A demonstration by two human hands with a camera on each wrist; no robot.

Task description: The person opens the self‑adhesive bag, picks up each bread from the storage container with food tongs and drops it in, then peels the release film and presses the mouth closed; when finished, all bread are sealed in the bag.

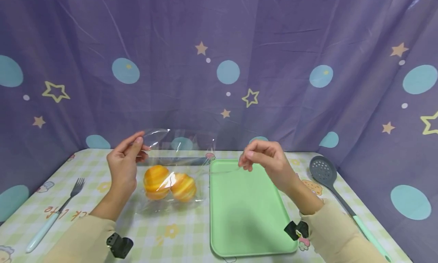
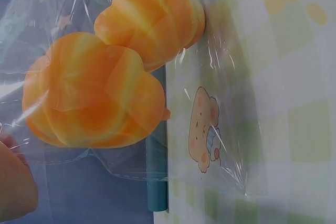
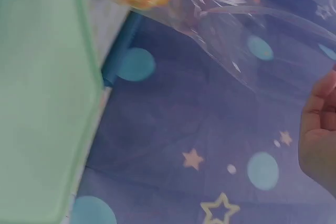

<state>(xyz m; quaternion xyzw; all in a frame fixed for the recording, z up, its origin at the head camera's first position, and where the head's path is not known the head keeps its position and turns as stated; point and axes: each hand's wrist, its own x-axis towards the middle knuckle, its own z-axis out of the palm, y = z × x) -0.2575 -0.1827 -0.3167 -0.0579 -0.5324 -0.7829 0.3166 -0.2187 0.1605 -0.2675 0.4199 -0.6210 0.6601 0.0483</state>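
A clear plastic bag point(image 1: 172, 147) is held up over the table's left half. Inside it are two rounded, lobed orange-yellow buns point(image 1: 156, 182), side by side. My left hand point(image 1: 126, 162) pinches the bag's upper left corner between thumb and fingers. In the right wrist view, a thin clear strip point(image 3: 262, 10) runs from the bag towards my right hand point(image 1: 268, 161). That hand pinches the strip's end above a light green tray point(image 1: 248, 213). The left wrist view shows the buns point(image 2: 94, 93) close up through the film; only part of the left hand point(image 2: 16, 182) shows there.
A fork point(image 1: 54, 217) with a pale handle lies at the left. Along the right side lies a grey slotted skimmer point(image 1: 323, 171) with a mint handle. A long blue item point(image 1: 184, 161) lies behind the bag. A purple curtain point(image 1: 219, 27) hangs behind the checked tablecloth.
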